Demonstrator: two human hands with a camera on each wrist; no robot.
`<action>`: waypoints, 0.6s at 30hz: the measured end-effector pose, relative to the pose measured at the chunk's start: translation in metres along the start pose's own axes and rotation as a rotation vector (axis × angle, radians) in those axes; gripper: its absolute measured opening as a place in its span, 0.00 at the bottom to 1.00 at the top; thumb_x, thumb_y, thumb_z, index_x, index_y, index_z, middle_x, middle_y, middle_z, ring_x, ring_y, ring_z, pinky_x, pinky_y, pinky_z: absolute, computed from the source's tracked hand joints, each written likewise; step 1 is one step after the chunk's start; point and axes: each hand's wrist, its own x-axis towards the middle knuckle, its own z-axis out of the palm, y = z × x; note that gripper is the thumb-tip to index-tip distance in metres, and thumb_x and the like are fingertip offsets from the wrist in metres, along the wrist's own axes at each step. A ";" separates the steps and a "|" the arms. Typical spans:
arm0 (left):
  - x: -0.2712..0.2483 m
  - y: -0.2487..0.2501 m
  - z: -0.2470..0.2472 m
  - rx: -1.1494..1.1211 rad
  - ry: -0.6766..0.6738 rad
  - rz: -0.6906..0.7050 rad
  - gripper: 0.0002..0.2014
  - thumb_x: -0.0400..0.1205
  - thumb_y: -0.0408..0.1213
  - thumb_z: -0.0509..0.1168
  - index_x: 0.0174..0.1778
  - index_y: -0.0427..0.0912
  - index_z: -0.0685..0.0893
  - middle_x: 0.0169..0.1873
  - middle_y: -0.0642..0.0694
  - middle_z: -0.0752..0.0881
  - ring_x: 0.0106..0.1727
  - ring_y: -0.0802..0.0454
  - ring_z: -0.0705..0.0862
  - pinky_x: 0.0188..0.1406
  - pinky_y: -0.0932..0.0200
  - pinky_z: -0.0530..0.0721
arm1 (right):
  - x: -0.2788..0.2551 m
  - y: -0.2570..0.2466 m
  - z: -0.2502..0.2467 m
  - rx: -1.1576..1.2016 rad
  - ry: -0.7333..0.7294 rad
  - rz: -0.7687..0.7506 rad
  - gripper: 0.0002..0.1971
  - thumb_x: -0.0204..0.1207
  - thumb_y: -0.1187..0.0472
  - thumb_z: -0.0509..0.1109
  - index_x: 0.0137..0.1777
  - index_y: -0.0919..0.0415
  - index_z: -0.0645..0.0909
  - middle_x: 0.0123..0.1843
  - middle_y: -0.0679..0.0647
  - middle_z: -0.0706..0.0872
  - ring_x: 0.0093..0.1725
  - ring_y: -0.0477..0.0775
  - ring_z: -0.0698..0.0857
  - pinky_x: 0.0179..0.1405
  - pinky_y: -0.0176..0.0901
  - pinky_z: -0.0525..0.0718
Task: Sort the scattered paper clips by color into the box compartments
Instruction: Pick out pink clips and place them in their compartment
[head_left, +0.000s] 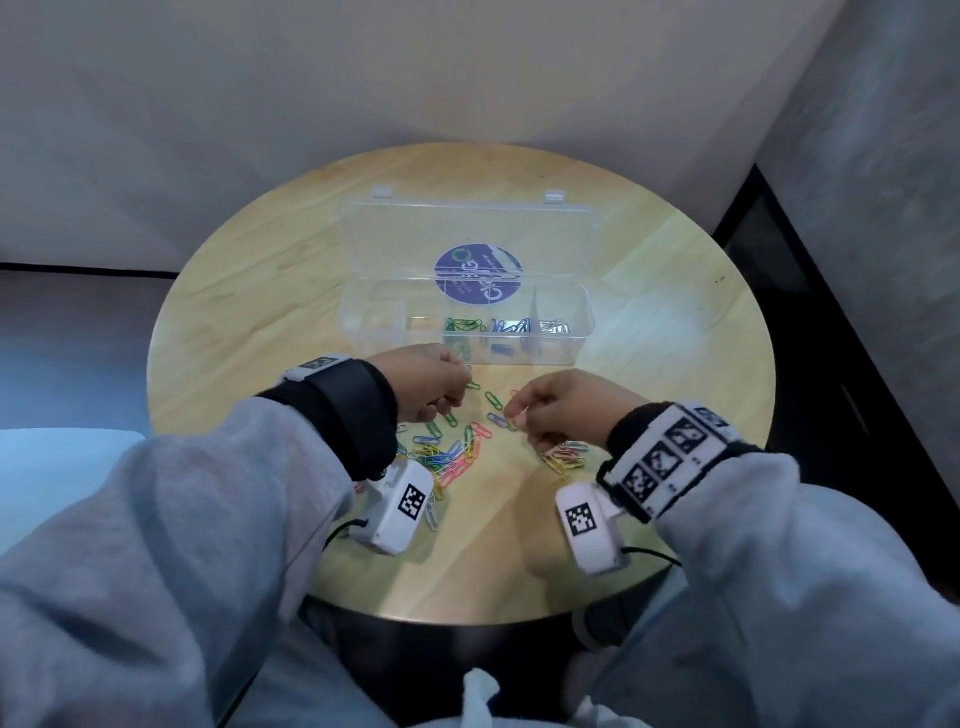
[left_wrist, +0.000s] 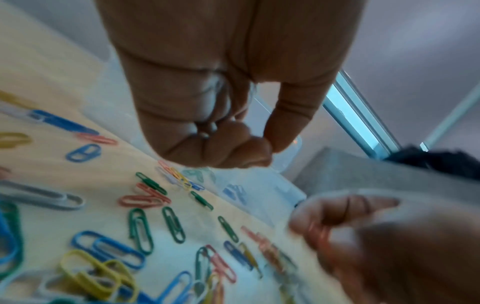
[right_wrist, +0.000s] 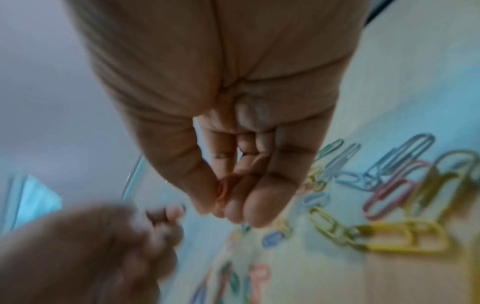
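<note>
A clear plastic box (head_left: 363, 332) stands open at the back of the round table (head_left: 675, 364). Its compartments hold green clips (head_left: 462, 326), blue clips (head_left: 509, 327) and silver clips (head_left: 553, 326). Mixed-colour paper clips (head_left: 452, 457) lie scattered in front of it. My left hand (head_left: 457, 395) hovers over them with fingers curled; in the left wrist view the left hand (left_wrist: 259, 148) seems to hold pale clips (left_wrist: 215, 98) in its fist. My right hand (head_left: 514, 410) pinches a pink clip (right_wrist: 223, 193) between thumb and fingers just above the table.
The box lid (head_left: 467, 234) lies flat behind the box with a round purple sticker. A smaller heap of yellow and pink clips (head_left: 563, 457) lies under my right wrist. Walls close in behind and to the right of the table.
</note>
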 end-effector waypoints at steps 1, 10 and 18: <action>0.001 0.001 0.003 0.109 -0.014 0.017 0.10 0.83 0.30 0.57 0.36 0.44 0.73 0.30 0.45 0.76 0.27 0.54 0.70 0.25 0.65 0.67 | -0.003 0.001 -0.007 0.181 0.003 0.006 0.09 0.77 0.75 0.64 0.43 0.63 0.82 0.32 0.57 0.80 0.28 0.48 0.81 0.31 0.33 0.85; 0.015 0.010 0.026 0.869 0.042 0.156 0.09 0.80 0.36 0.60 0.48 0.45 0.85 0.43 0.50 0.83 0.44 0.52 0.78 0.31 0.64 0.72 | -0.006 0.022 -0.038 0.940 0.163 0.067 0.11 0.78 0.72 0.53 0.40 0.65 0.77 0.33 0.56 0.77 0.21 0.44 0.77 0.19 0.29 0.78; 0.023 0.008 0.034 1.169 -0.030 0.169 0.10 0.78 0.41 0.69 0.54 0.45 0.86 0.55 0.48 0.87 0.44 0.51 0.77 0.40 0.61 0.71 | -0.001 0.023 -0.045 0.176 0.219 0.214 0.04 0.77 0.64 0.67 0.41 0.60 0.79 0.32 0.52 0.70 0.28 0.48 0.66 0.23 0.35 0.67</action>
